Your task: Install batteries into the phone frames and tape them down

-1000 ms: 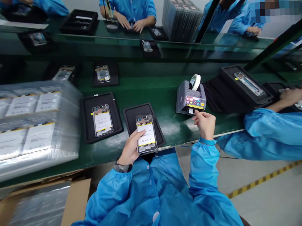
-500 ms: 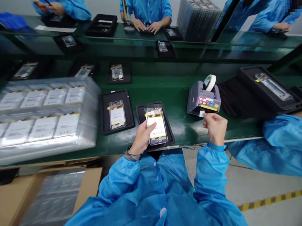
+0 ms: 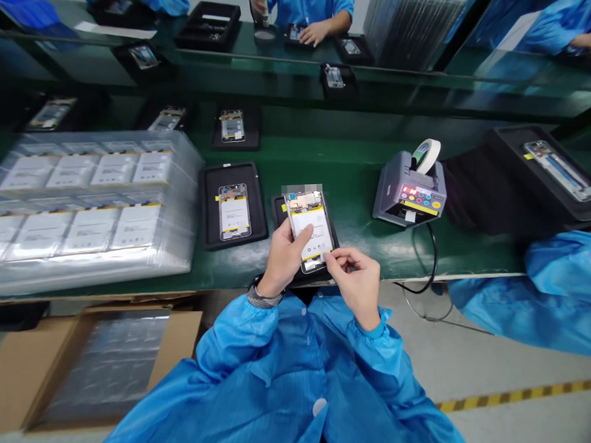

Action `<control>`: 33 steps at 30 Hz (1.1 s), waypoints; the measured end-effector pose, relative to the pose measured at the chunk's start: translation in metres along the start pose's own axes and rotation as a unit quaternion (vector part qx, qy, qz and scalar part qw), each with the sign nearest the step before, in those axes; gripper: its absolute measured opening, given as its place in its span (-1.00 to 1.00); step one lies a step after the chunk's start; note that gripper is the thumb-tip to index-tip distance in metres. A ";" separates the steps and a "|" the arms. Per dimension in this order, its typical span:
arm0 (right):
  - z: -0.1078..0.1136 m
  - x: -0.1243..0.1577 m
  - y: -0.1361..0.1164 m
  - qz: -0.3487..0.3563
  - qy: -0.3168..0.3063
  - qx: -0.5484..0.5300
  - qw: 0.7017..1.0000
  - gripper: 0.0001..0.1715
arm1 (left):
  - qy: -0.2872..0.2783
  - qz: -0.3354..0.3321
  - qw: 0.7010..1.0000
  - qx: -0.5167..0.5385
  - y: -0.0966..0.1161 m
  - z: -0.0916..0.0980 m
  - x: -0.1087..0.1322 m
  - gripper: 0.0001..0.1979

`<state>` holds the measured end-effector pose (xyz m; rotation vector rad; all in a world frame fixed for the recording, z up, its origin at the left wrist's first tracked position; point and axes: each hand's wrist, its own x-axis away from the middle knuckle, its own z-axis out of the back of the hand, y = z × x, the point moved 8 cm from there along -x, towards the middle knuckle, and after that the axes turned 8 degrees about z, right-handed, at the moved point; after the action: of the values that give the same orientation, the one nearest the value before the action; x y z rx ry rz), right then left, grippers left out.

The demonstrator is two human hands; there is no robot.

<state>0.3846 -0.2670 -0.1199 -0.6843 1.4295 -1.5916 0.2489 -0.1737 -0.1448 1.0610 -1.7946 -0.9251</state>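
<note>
While left hand (image 3: 283, 258) grips phone (image 3: 321, 232), right hand (image 3: 357, 281) pinches at its lower right corner;
long axis forward; pinch contents unclear.

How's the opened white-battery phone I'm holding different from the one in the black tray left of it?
The held phone is in your left hand; the tray phone lies in the black tray. The held phone slants; the tray phone sits straighter. Both show yellow-edged white batteries.

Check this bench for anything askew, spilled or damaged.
Nothing stands out: the tape dispenser stands upright, the held phone shows no visible break, and the batteries sit in rows in clear trays. No spill shows.
</note>
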 end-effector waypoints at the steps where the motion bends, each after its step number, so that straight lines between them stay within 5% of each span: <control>1: 0.000 0.000 0.000 0.002 0.000 0.000 1.000 -0.73 | 0.002 0.000 1.000 -0.001 0.001 0.001 0.000 -0.51; 11: -0.003 0.003 0.000 0.016 0.009 0.023 1.000 -0.72 | -0.002 -0.006 1.000 0.002 0.003 0.000 0.001 -0.52; 19: 0.001 -0.005 0.010 0.012 -0.059 0.079 0.995 -0.64 | -0.011 0.020 1.000 0.011 -0.001 0.002 0.000 -0.53; 27: -0.022 -0.010 0.018 -0.083 -0.125 -0.138 0.979 -0.49 | -0.052 0.030 0.998 0.010 -0.008 -0.013 -0.001 -0.50; 30: -0.019 -0.017 0.026 -0.063 -0.071 -0.140 0.986 -0.51 | -0.070 0.013 0.996 -0.053 -0.009 -0.011 0.004 -0.46; 33: -0.020 -0.026 0.044 -0.055 -0.042 -0.117 0.991 -0.51 | -0.043 -0.036 0.971 -0.233 -0.014 0.007 0.021 -0.27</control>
<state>0.3899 -0.2333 -0.1629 -0.9702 1.5530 -1.4737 0.2402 -0.1973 -0.1538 0.7947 -1.5055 -1.3731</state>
